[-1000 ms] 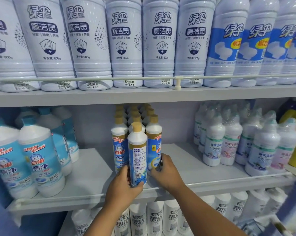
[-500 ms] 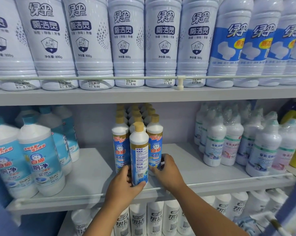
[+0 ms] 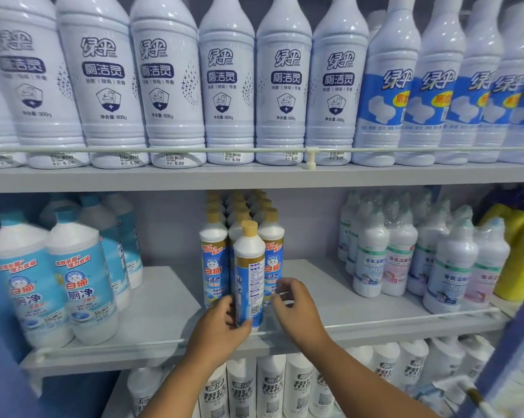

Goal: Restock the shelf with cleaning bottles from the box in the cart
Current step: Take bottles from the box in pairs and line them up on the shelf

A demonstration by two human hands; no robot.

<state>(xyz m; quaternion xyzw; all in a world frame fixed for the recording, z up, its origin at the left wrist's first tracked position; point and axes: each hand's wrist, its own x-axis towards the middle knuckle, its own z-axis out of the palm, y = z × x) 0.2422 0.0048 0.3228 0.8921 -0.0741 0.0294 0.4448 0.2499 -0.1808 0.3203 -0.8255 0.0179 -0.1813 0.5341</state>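
Note:
A slim white bottle with a gold cap and blue label (image 3: 249, 267) stands at the front of the middle shelf (image 3: 164, 315), back label facing me. My left hand (image 3: 218, 333) grips its base, thumb across the front. Just right of the bottle, my right hand (image 3: 297, 312) hovers with loosely curled fingers and holds nothing. Behind it stand rows of the same gold-capped bottles (image 3: 214, 257). The box and the cart are out of view.
Fat blue-label bottles (image 3: 79, 285) stand at the shelf's left, small white wrapped bottles (image 3: 399, 260) at its right, yellow bottles (image 3: 523, 251) beyond. Tall white bottles (image 3: 227, 86) fill the upper shelf behind a rail. More white bottles (image 3: 269, 390) stand below.
My right hand has come off the gold-capped bottle behind and drawn back a little. My left hand keeps its hold on the front bottle. The camera has tilted upward.

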